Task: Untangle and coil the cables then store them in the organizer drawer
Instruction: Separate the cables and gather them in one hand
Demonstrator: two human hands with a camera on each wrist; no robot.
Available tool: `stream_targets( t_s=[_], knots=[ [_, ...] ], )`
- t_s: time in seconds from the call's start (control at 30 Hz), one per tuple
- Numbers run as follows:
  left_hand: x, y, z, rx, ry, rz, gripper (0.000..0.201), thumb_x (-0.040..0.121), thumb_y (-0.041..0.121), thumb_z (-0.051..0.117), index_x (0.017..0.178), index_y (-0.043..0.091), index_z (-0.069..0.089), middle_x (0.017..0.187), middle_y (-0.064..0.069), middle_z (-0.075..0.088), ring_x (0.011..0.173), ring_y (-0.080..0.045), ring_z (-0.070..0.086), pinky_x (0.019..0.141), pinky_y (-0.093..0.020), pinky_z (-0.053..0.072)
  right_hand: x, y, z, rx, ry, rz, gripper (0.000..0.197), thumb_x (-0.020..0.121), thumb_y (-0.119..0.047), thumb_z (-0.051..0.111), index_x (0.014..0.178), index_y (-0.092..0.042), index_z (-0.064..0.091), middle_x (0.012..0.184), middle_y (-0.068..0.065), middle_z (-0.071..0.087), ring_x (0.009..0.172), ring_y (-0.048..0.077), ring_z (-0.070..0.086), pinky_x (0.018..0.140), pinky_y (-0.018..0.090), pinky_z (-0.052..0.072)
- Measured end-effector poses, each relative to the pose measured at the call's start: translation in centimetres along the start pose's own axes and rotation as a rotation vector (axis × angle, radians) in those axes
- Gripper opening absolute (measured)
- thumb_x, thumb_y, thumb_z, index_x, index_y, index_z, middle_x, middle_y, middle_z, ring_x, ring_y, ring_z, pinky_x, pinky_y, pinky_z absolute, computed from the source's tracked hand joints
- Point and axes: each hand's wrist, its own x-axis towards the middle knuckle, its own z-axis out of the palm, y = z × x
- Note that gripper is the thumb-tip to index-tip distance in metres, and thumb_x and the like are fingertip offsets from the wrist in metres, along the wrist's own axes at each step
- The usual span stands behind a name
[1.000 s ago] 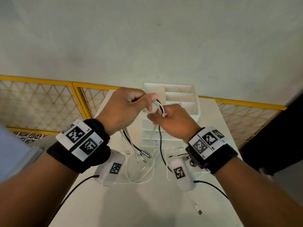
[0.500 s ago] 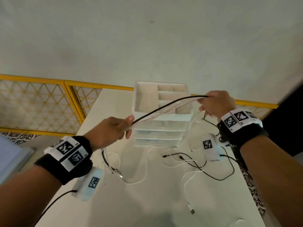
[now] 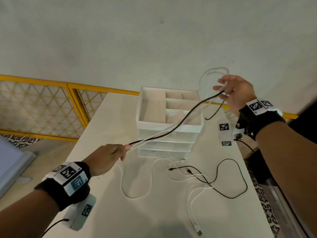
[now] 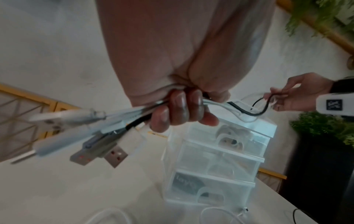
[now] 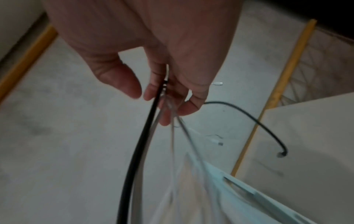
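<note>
White and black cables (image 3: 173, 130) run in a bundle from my left hand (image 3: 104, 158) up across the drawer organizer (image 3: 169, 124) to my right hand (image 3: 237, 94), hanging in the air above the counter (image 3: 106, 117). Only the left wrist view shows the plugs (image 4: 99, 150) poking out behind my left fist, a flat USB end among them; there my fingers (image 4: 180, 106) are curled tight round the bundle. The head view alone shows more loose cables (image 3: 202, 179) lying on the counter in front of the organizer. The right wrist view shows my right fingers only partly bent, pinching the black strand (image 5: 141, 145) and the pale ones, whose ends loop beyond the hand.
</note>
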Motion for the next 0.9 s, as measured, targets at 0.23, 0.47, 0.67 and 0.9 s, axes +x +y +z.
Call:
stream_targets(
  t_s=[0.23,0.47,0.67,0.9],
  knots=[
    [-0.7,2.6,0.3,0.001,-0.045,0.075,0.044,0.098,0.051,0.042,0.074,0.029,0.072,0.053,0.007,0.050,0.051,-0.006,0.044,0.061,-0.022,0.036,-2.1,10.9,-2.6,-0.526,0.035,0.481,0.020,0.097,-0.009,0.048,0.078,-0.010,0.054,0.087,0.012,0.056,0.061,0.021,0.054,0.061,0.028,0.036],
    [-0.2,3.7,3.1,0.141,0.028,0.076,0.040,0.097,0.051,0.047,0.073,0.026,0.069,0.064,-0.003,0.064,0.066,-0.020,0.059,0.063,-0.032,0.041,-6.0,13.2,-3.1,-1.299,-0.307,0.438,0.017,0.088,-0.018,0.052,0.097,-0.006,0.061,0.112,0.014,0.060,0.100,0.033,0.056,0.080,0.034,0.043],
    [-0.3,6.2,2.9,0.114,0.085,0.149,0.042,0.098,0.050,0.047,0.079,0.024,0.074,0.067,0.003,0.066,0.063,-0.012,0.057,0.058,-0.021,0.037,-13.8,7.8,1.4,-0.939,-0.751,0.167,0.027,0.083,-0.028,0.074,0.108,-0.031,0.065,0.061,-0.011,0.060,0.055,0.004,0.056,0.057,0.016,0.042],
    [-1.3,6.9,3.8,0.065,-0.005,0.191,0.040,0.096,0.052,0.048,0.080,0.022,0.069,0.065,0.006,0.058,0.057,-0.007,0.049,0.058,-0.018,0.035,-16.0,8.9,4.1,-0.941,-0.662,0.032,0.017,0.085,-0.039,0.072,0.073,-0.029,0.066,0.063,-0.003,0.068,0.048,0.006,0.060,0.058,0.021,0.047]
  ],
)
